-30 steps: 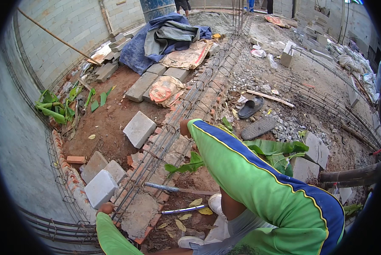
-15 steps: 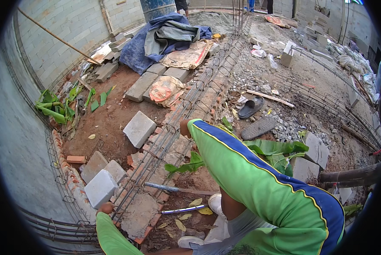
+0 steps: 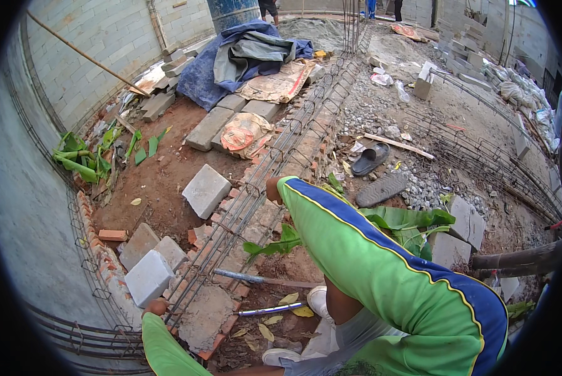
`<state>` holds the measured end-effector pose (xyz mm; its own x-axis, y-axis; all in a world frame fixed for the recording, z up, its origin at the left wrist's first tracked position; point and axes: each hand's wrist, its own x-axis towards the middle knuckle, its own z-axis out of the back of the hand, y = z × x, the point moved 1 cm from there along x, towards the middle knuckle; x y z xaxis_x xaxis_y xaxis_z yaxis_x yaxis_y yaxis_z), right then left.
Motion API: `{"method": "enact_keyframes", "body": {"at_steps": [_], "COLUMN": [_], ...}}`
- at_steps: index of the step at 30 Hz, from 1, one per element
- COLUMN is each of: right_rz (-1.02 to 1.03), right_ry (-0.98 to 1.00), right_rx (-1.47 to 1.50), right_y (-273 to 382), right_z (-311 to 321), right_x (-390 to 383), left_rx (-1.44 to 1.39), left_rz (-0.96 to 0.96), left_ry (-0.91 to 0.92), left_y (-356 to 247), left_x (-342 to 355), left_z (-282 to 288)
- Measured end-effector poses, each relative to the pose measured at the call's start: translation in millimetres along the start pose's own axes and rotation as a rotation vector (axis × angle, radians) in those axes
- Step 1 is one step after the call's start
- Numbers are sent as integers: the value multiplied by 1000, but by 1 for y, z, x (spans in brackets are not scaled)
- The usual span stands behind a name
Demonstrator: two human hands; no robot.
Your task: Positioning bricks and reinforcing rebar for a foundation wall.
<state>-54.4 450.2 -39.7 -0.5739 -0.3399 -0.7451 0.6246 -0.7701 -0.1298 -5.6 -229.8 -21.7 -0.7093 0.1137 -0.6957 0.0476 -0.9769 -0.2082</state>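
The left hand [image 3: 157,306] and right hand [image 3: 273,189] are at the long, dark steel rebar cage [image 3: 248,199] running along the mortar-topped red-brick footing [image 3: 207,316]; their finger closure cannot be told. Steadying it evenly should limit twisting.

The green right sleeve [image 3: 356,229] covers much of the right hand [image 3: 273,190], so its fingers and any hold on the rebar cage [image 3: 231,230] cannot be made out. The left hand [image 3: 157,306] is too small to show its grip. The left sleeve [image 3: 168,349] runs off the lower edge. The upper edge cuts the blue drum [image 3: 232,14] and the distant people [image 3: 268,9], leaving mainly legs. The right sleeve also hides part of a broad green leaf [image 3: 406,217].
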Motion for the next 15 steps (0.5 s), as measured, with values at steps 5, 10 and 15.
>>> {"method": "enact_keyframes", "body": {"at_steps": [5,10,15], "right_rz": [-8,-3,-104], "right_ry": [2,76,152], "right_rx": [-12,74,208], "right_y": [-2,1,-39], "right_z": [-5,-2,-29], "right_x": [-2,18,9], "left_rx": [-15,-47,20], "left_rz": [16,70,-68], "left_ry": [5,22,5], "left_y": [-5,6,-7], "left_x": [2,0,22], "left_z": [2,-1,5]}}
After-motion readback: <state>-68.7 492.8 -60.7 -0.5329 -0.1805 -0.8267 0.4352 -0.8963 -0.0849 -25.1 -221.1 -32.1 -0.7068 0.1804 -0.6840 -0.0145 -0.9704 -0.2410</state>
